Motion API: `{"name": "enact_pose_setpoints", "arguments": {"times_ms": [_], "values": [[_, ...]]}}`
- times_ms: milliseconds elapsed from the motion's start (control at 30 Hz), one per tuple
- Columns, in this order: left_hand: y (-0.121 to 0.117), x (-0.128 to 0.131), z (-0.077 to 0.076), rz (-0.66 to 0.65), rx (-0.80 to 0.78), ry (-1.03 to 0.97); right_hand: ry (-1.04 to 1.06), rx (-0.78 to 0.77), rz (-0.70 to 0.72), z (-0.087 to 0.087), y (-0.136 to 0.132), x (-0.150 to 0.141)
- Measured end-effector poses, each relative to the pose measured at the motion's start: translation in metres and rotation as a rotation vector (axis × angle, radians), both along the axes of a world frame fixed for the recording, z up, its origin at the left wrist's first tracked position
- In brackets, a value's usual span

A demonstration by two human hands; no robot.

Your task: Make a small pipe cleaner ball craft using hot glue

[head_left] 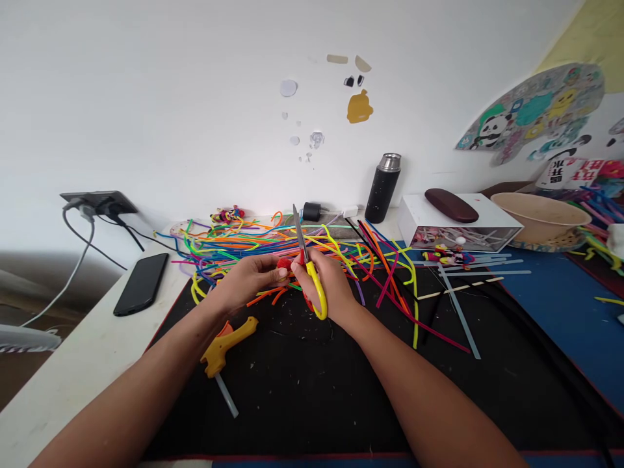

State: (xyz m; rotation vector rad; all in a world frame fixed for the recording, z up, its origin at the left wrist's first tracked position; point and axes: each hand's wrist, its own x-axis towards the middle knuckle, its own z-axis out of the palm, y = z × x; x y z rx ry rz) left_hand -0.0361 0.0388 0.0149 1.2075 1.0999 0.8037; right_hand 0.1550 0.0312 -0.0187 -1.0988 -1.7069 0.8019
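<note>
My right hand (329,283) is closed around a pair of scissors (316,289) with red and yellow handles. Their blades point up and away and look nearly together. Just to the left, my left hand (251,279) pinches a small fuzzy red piece (284,263), which looks like pipe cleaner. Fingertips of both hands are close together at this piece; whether the right fingers touch it I cannot tell. Behind the hands lies a spread of colourful pipe cleaners (253,247). Below my left hand, a yellow hot glue gun (224,344) with a glue stick lies on the black mat (292,403).
A phone (141,284) lies at the left near the plugged wall socket (100,203). Along the back stand a black thermos (383,188), a white box (458,221) with a glasses case (451,205) on top, and a beige basin (540,211). Glue sticks (459,315) lie right.
</note>
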Motion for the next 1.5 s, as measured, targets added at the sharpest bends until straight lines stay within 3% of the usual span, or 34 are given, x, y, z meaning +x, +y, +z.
{"name": "enact_pose_setpoints", "arguments": {"times_ms": [500, 633, 833, 1100, 1300, 1500], "values": [[0.004, -0.008, -0.01, 0.072, 0.088, -0.037, 0.07, -0.047, 0.008, 0.001, -0.002, -0.001], [0.009, -0.016, -0.003, 0.126, 0.128, -0.054, 0.233, -0.207, 0.108, 0.001, -0.001, -0.001], [0.019, -0.037, 0.014, 0.405, 0.239, -0.247, 0.411, -0.32, 0.26, 0.009, -0.002, -0.004], [0.015, -0.042, 0.024, 0.462, 0.3, -0.284, 0.443, -0.417, 0.512, 0.012, -0.011, -0.005], [0.015, -0.043, 0.03, 0.502, 0.313, -0.294, 0.433, -0.464, 0.437, 0.006, -0.015, -0.016], [0.009, -0.029, 0.026, 0.453, 0.364, -0.286, 0.322, -0.45, 0.38, -0.003, -0.016, -0.02]]}}
